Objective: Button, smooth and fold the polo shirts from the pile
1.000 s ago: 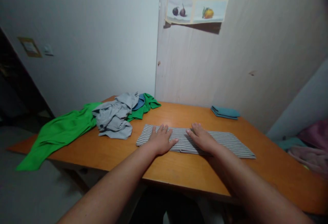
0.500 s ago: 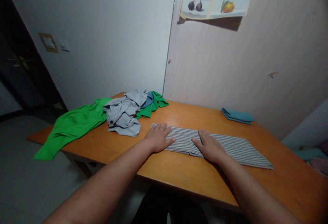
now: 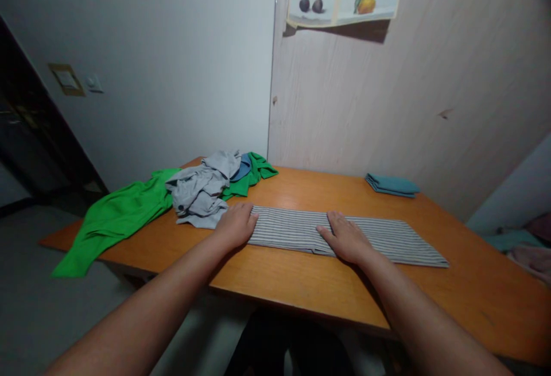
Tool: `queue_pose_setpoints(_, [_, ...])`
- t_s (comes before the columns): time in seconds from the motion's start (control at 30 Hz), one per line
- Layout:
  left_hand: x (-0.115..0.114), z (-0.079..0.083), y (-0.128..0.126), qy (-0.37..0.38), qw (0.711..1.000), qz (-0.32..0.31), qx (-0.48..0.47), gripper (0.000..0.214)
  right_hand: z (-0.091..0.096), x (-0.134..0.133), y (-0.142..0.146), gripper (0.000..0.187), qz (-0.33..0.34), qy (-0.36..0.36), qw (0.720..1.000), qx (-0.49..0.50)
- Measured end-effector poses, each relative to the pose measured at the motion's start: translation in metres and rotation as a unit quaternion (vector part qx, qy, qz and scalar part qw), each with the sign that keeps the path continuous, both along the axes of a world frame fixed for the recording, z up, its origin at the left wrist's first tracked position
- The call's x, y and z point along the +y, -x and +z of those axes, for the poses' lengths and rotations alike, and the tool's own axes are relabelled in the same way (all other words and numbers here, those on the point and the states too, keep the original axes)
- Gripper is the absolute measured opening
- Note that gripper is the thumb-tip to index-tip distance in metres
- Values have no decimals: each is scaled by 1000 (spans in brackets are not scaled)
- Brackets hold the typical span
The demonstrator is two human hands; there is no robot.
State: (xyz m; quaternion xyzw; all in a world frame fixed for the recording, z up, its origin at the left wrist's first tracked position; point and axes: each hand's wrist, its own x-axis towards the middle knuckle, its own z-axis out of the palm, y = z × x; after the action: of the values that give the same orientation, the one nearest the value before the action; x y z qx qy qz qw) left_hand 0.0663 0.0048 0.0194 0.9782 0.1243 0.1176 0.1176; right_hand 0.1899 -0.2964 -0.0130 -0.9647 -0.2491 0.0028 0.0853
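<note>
Both hands on a long grey-and-white striped cloth strip [image 3: 344, 235], folded flat across the orange wooden tabletop [image 3: 301, 278].

Left hand [image 3: 236, 225] curls its fingers over the strip's left end, apparently gripping the edge; right hand [image 3: 345, 239] lies flat and open at mid-length, pressing, holding nothing. Cloth looks light, soft, limp, prone to sliding on smooth wood; best taken at end corners. Crumpled grey garment [image 3: 200, 190] lies just beside the left hand, over a green garment [image 3: 116, 218]; folded teal cloth [image 3: 392, 185] sits well apart.
</note>
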Motion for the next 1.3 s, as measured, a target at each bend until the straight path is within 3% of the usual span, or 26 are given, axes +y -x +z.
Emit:
queue_pose_setpoints(0.13, [11,10,1,21,998,55,19,34,-1,1,0,85,-2,-5,1000,-4])
queue_pose_setpoints(0.4, [13,14,-10,107,984,98,105,24,1,2,1,85,-1,-18,1000,7])
queue_pose_setpoints(0.77, [16,15,-18,271,953,104,82,26,2,4,1,83,3,-44,999,8])
queue_pose_setpoints(0.93, [16,15,-18,367,924,68,84,26,3,4,2,81,7,-63,998,15])
queue_pose_setpoints(1.1, [6,30,-26,405,913,14,32,23,4,0,-4,79,-1,-181,983,17])
queue_pose_setpoints(1.3, [-42,63,-45,377,925,-41,-28,21,8,-10,-16,73,-63,-383,922,3])
